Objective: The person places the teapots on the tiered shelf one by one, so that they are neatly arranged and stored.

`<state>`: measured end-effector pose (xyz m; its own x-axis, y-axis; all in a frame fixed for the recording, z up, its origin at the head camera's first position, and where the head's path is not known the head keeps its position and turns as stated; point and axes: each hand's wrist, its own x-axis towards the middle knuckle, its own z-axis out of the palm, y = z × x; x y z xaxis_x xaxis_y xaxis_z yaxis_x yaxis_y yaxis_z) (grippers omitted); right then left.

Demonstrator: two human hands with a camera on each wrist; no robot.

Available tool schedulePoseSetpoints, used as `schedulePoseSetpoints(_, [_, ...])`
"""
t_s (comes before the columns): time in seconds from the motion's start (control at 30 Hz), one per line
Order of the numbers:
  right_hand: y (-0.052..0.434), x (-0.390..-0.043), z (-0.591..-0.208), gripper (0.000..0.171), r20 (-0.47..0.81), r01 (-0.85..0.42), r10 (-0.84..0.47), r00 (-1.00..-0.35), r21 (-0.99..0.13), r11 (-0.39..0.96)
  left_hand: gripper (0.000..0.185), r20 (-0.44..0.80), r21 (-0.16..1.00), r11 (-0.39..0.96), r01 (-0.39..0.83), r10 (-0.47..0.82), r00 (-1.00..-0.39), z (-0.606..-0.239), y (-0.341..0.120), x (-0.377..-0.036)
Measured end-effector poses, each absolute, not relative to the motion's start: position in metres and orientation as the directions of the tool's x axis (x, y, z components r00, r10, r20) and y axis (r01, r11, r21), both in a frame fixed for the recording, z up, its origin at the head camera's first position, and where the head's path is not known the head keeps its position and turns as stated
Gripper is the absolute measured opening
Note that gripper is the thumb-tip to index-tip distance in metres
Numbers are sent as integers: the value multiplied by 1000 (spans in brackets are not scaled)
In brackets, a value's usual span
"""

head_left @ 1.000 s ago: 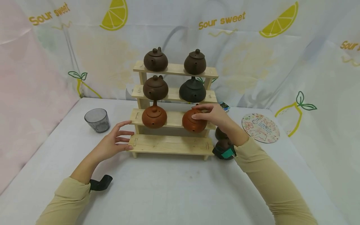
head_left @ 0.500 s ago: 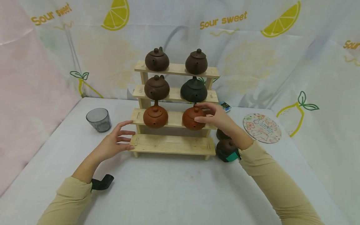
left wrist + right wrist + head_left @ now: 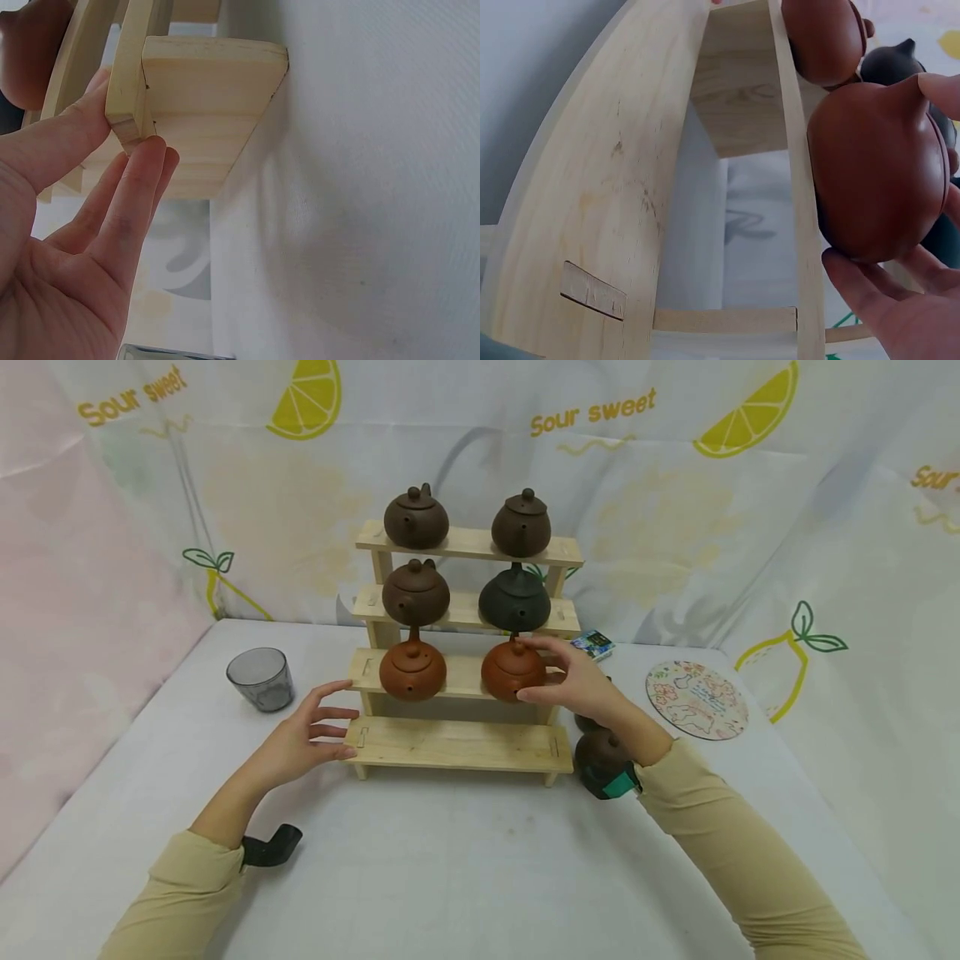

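Observation:
A stepped wooden display stand point(image 3: 457, 743) holds small clay teapots in pairs on its upper three steps. My right hand point(image 3: 581, 683) holds a reddish-brown teapot point(image 3: 510, 670) at the right of the third step from the top. In the right wrist view the thumb touches that teapot's spout, and the fingers curve round its side. A matching reddish teapot point(image 3: 412, 672) sits at the left of the same step. My left hand point(image 3: 296, 743) grips the stand's left end; in the left wrist view, thumb and fingers pinch the board's end point(image 3: 127, 112).
Two dark teapots point(image 3: 600, 756) stand on the table right of the stand, partly behind the right forearm. A grey glass cup point(image 3: 260, 681) is at the left. A round floral mat point(image 3: 697, 700) and a small box point(image 3: 594, 645) lie to the right.
The right-hand reddish teapot has shifted slightly left and back on its step. My right hand has moved from over its top to its right side. The left hand stays put.

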<state>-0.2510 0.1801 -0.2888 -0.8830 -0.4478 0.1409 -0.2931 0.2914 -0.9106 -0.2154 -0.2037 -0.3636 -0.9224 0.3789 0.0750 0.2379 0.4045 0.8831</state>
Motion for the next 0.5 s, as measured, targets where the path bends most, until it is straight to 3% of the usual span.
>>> schedulePoseSetpoints(0.5, [210,-234,-294,59,170,-323,-415,-894,-886,332,89,73,880,411,238,377,-923,-366,-205,-216])
